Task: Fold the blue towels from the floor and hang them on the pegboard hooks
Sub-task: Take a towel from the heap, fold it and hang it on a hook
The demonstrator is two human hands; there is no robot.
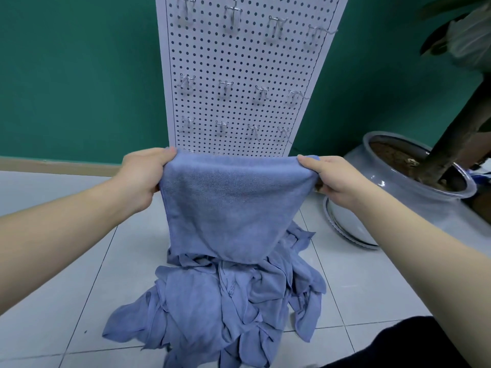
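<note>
A blue towel [225, 205] hangs stretched between my two hands in front of the pegboard. My left hand [144, 173] grips its upper left corner and my right hand [328, 179] grips its upper right corner. The towel's lower edge reaches down to a crumpled pile of blue towels [220, 301] on the tiled floor. The white pegboard [244, 62] leans against the green wall behind, with rows of bare metal hooks [225, 86]; its bottom strip is hidden by the held towel.
A large grey plant pot [398, 176] with soil and a dark trunk stands on a saucer at the right, close to my right hand. Leaves hang at the top right. A dark-clothed knee [398, 346] shows at the bottom right. Grey floor tiles lie to the left.
</note>
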